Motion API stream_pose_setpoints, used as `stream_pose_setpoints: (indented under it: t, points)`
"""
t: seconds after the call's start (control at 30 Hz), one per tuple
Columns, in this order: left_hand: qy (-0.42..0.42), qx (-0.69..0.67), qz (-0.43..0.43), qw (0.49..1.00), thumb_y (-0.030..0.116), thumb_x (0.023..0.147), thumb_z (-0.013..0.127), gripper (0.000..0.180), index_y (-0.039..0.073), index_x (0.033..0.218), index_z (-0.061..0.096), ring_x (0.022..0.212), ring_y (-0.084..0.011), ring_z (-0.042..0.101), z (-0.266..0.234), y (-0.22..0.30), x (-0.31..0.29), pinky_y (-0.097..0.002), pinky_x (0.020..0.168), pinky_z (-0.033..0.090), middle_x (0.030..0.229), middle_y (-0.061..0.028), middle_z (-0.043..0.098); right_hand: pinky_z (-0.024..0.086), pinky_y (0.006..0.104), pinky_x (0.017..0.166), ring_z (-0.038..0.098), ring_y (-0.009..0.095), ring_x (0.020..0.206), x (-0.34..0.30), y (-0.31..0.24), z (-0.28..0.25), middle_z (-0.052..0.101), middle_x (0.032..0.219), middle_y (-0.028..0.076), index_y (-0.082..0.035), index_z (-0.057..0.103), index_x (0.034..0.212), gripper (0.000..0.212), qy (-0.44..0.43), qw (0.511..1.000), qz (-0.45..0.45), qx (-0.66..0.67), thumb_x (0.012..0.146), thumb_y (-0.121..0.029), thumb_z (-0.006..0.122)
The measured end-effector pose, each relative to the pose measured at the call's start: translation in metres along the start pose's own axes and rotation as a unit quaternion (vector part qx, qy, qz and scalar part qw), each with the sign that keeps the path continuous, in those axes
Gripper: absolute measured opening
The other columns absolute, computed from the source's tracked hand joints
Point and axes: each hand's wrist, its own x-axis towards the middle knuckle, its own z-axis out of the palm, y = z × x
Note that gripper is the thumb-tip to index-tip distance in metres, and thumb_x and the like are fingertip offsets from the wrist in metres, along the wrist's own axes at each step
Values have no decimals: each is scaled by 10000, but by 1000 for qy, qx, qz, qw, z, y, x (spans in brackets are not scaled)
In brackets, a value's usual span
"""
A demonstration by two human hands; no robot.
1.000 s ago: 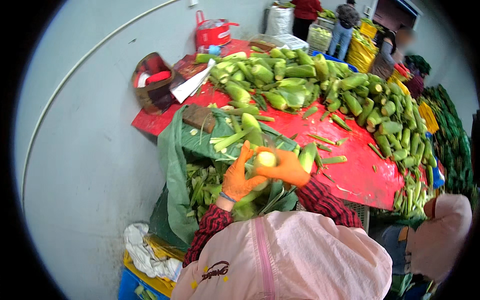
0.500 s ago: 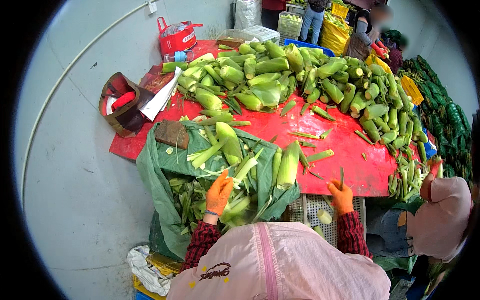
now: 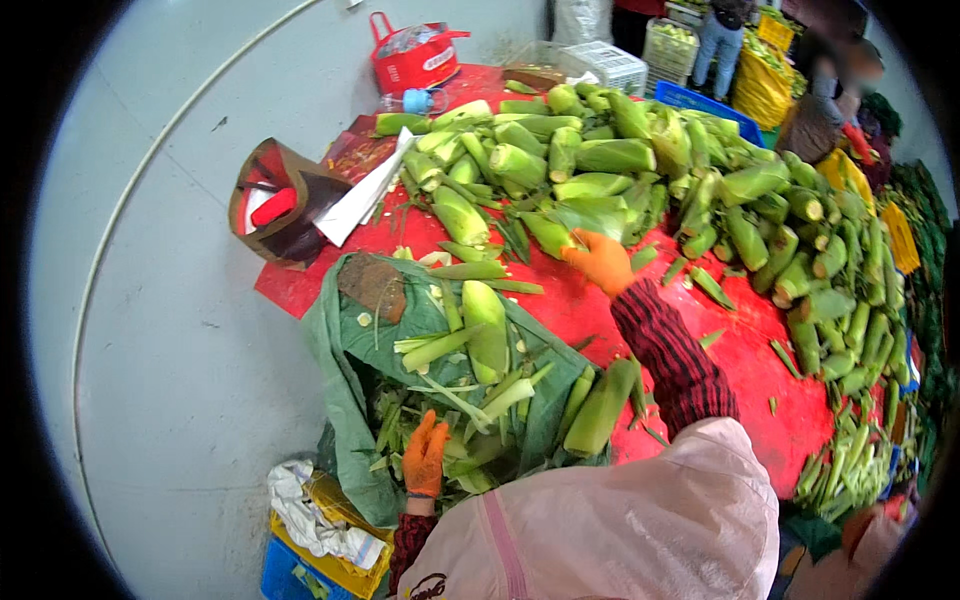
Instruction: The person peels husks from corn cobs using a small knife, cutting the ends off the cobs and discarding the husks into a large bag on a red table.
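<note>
My right hand (image 3: 602,262), in an orange glove, reaches far over the red table. Its fingers close on the near end of a husk-covered ear of corn (image 3: 548,234) at the pile's front edge. Whether it also holds the thin dark tool seen earlier is hidden. Lower left, my left hand (image 3: 425,456), also orange-gloved, hovers over husk scraps (image 3: 470,462) in a green sack (image 3: 345,330); its fingers are extended and hold nothing. On the sack's edge lie a pale-green ear (image 3: 485,332) and loose leaves. Another ear (image 3: 600,408) rests by my right upper arm.
A large heap of corn (image 3: 745,240) covers the far and right side of the red table (image 3: 560,300). A brown block (image 3: 372,286), an open bag (image 3: 275,205) and a red bag (image 3: 415,60) stand left. Another person's blurred sleeve (image 3: 850,560) shows lower right; people work behind.
My right hand has moved from the near table edge up to the corn pile. The falling pale cut piece is out of sight. My left hand has dropped nearer the scraps; the view has shifted.
</note>
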Motion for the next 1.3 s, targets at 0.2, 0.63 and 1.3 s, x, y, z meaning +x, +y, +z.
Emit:
stream_pose_setpoints:
  t: [0.2, 0.63, 1.3]
  points:
    - [52, 69, -8, 996, 163, 949, 614, 448, -13, 1351, 521, 906, -106, 597, -7, -14, -25, -245, 835, 465, 1064, -50, 659, 529, 369, 876, 661, 317, 1038, 101, 30, 56, 666, 1141, 211, 161, 230, 1417, 1096, -10, 951, 86, -296, 730, -548, 705]
    - [-46, -143, 19, 989, 365, 1008, 470, 482, 22, 1341, 536, 1031, -215, 646, 7, 39, 27, -348, 920, 490, 1196, -130, 646, 377, 232, 384, 504, 99, 397, -56, 4, 35, 612, 633, 22, -19, 668, 884, 342, -194, 895, 62, 396, 816, -347, 736]
    - [32, 126, 260, 957, 254, 703, 841, 642, 42, 1241, 563, 992, -182, 630, -41, 61, -22, -327, 877, 496, 1105, -83, 658, 424, 230, 414, 520, 77, 486, -245, -183, 131, 607, 654, 26, 0, 629, 795, 264, -263, 930, -68, 248, 881, -240, 697]
